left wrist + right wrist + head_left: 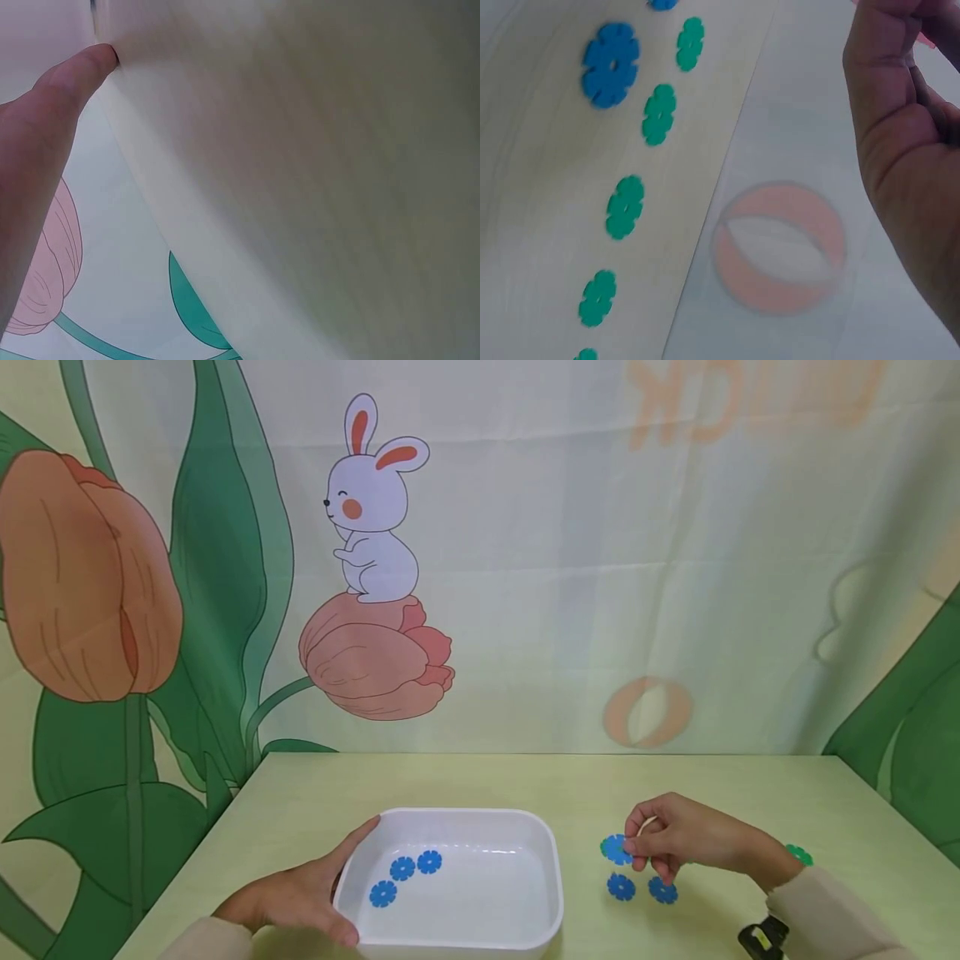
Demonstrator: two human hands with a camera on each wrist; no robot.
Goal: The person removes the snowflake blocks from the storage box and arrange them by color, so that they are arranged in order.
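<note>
Blue disc (616,850), round, no long axis: right hand (682,835) pinches it between thumb and fingers, right of the white tray (480,893). Left hand (300,893), thumb and fingers spread, touches tray's left side, well apart from disc.

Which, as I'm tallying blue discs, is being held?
The blue disc the right hand pinches; three others lie in the white tray, two on the table.

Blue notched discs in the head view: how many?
6: three blue notched discs in the white tray, one pinched in the right hand, two on the table nearer the camera. The hand may hide more.
</note>
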